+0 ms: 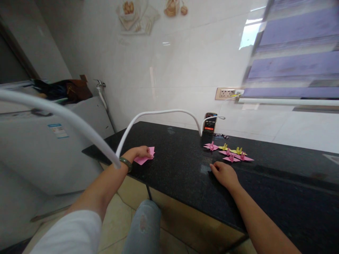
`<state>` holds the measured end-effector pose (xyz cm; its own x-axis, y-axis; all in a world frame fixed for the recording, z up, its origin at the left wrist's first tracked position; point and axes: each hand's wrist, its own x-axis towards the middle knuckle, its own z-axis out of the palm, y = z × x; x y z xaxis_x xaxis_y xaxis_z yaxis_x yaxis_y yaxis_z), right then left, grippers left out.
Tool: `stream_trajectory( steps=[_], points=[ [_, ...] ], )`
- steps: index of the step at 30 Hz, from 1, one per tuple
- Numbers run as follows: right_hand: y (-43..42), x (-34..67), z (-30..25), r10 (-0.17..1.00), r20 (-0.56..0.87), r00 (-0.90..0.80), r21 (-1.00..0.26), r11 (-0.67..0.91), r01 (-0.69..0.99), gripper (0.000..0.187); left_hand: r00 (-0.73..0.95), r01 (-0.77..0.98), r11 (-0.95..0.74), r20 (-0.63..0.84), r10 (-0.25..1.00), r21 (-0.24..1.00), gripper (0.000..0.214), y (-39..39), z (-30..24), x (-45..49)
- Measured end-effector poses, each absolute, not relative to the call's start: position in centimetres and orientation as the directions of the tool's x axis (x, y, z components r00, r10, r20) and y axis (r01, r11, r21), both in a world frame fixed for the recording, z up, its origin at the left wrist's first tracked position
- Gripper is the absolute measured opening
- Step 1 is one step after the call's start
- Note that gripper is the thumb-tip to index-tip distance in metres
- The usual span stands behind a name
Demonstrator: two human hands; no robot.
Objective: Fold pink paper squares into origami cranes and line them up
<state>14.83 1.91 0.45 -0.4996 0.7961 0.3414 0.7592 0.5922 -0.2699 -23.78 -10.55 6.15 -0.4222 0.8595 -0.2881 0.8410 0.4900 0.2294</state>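
At the left part of the black countertop, my left hand [143, 152] has its fingers closed on pink paper [143, 160], which lies at the counter surface. Part of the paper is hidden under the hand, so I cannot tell if it is one sheet or several. My right hand [225, 173] rests on the counter with its fingers curled in, and nothing shows in it. Just beyond it sit several folded paper cranes, pink ones [212, 146] and yellow ones [239, 151], grouped close together.
A phone [210, 123] showing a running timer leans against the tiled wall. A white bendable stand [169, 112] arches over the counter and crosses in front of my left arm. A wall socket [227, 93] is behind. To the left stands a white appliance [97, 116] with bags on top.
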Motion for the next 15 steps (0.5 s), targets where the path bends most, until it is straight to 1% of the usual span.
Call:
stream_trajectory(
  steps=[6,15],
  points=[
    [1.85,14.71,0.51,0.794,0.341,-0.504,-0.270,0.596,0.756,0.035,-0.400,0.847,0.479,-0.320,0.859,0.229,0.040,-10.94,6.77,-23.46],
    [1.76,14.81,0.60,0.795,0.338,-0.505,-0.269,0.595,0.757,0.034,-0.413,0.845,0.486,-0.303,0.859,0.223,0.033,-10.96,6.43,-23.75]
  ],
)
